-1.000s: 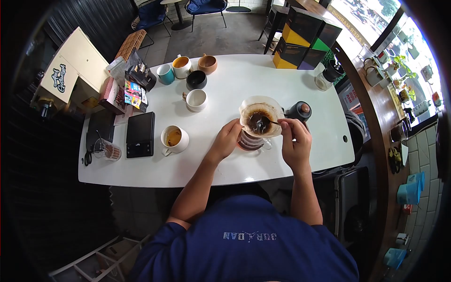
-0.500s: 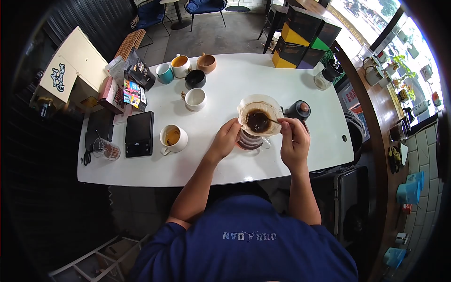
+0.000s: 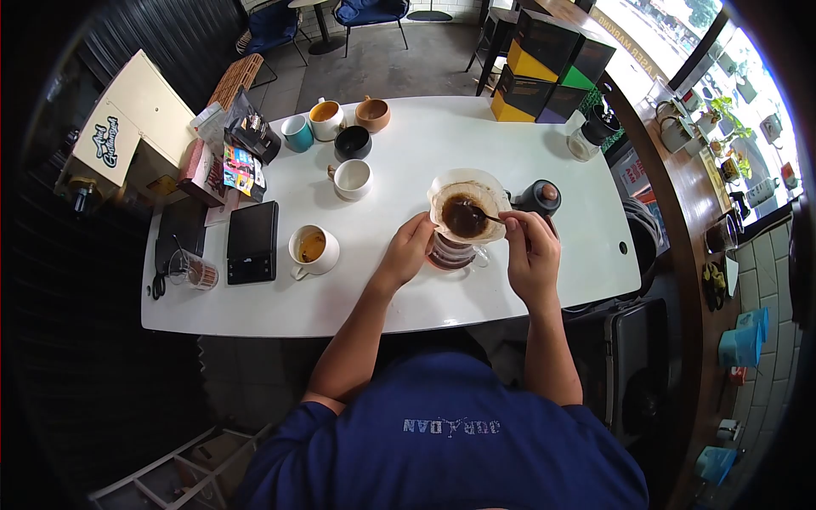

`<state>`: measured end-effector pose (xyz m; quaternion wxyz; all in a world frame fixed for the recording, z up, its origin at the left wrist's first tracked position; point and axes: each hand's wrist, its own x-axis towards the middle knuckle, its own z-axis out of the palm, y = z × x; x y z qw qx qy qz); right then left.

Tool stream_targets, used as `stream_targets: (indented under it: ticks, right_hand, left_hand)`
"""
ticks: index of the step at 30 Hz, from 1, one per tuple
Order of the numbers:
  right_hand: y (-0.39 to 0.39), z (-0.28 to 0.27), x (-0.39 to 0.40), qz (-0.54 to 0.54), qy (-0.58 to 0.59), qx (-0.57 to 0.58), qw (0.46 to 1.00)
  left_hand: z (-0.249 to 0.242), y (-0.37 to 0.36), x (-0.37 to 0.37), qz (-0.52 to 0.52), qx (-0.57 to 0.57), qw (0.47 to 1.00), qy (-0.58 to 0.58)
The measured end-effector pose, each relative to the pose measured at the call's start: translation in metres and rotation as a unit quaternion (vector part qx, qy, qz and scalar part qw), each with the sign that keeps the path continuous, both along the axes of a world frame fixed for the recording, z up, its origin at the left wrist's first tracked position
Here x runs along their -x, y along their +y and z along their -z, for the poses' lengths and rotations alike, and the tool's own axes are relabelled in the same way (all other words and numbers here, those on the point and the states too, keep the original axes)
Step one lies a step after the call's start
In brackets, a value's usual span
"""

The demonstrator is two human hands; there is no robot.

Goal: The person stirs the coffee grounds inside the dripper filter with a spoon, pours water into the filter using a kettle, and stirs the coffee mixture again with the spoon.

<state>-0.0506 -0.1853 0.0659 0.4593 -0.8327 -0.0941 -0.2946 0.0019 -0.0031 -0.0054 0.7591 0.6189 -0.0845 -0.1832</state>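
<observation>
A coffee dripper lined with a white paper filter (image 3: 442,189) sits on a glass server (image 3: 450,255) holding dark liquid. Wet brown coffee (image 3: 463,219) fills the filter's bottom. My left hand (image 3: 410,248) is closed on the dripper's left edge, its fingertips partly hidden. Between the thumb and fingers of my right hand (image 3: 534,255) is a thin spoon (image 3: 490,218), with its tip dipped in the coffee. Just behind that hand stands a dark kettle (image 3: 541,199). To the left, a white mug (image 3: 314,250) contains a little amber liquid.
Left of the white mug lie a black scale (image 3: 252,243) and a glass with a stirrer (image 3: 195,270). Several cups, among them a white cup (image 3: 352,179) and a black cup (image 3: 353,143), stand farther back. Stacked boxes (image 3: 548,68) are at the far right.
The spoon has shifted slightly within the coffee, and my right hand has moved a little left with it. The coffee surface looks lighter and browner. My left hand keeps its place.
</observation>
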Motion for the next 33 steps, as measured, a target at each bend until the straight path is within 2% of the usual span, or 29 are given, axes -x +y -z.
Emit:
stream_targets:
  ticks: [7, 12, 15, 20, 23, 27, 33]
  right_hand:
    - [0.005, -0.003, 0.006, -0.072, 0.030, 0.015, 0.997]
    - [0.002, -0.004, 0.005, -0.040, 0.011, -0.006, 0.999]
    - [-0.001, -0.003, 0.004, -0.045, 0.056, 0.023, 0.997]
    - [0.005, 0.002, 0.004, -0.012, -0.029, -0.056, 0.998]
    - [0.004, 0.008, 0.001, -0.048, -0.004, -0.019, 0.999]
    - [0.003, 0.004, 0.004, -0.008, -0.037, -0.045, 0.998]
    - [0.000, 0.008, 0.003, -0.019, -0.016, -0.035, 0.999]
  left_hand:
    - [-0.001, -0.001, 0.001, -0.009, 0.013, 1.000, 0.005]
    - [0.000, 0.001, 0.000, 0.003, 0.007, 1.000, -0.001]
    - [0.002, 0.001, 0.000, 0.005, 0.011, 1.000, -0.005]
    - [0.001, 0.001, 0.000, 0.008, 0.006, 1.000, -0.002]
    - [-0.001, 0.000, 0.000, -0.003, 0.010, 1.000, 0.010]
    - [-0.003, 0.001, -0.001, 0.002, -0.006, 1.000, 0.005]
    - [-0.001, 0.001, -0.001, 0.001, -0.010, 1.000, -0.010]
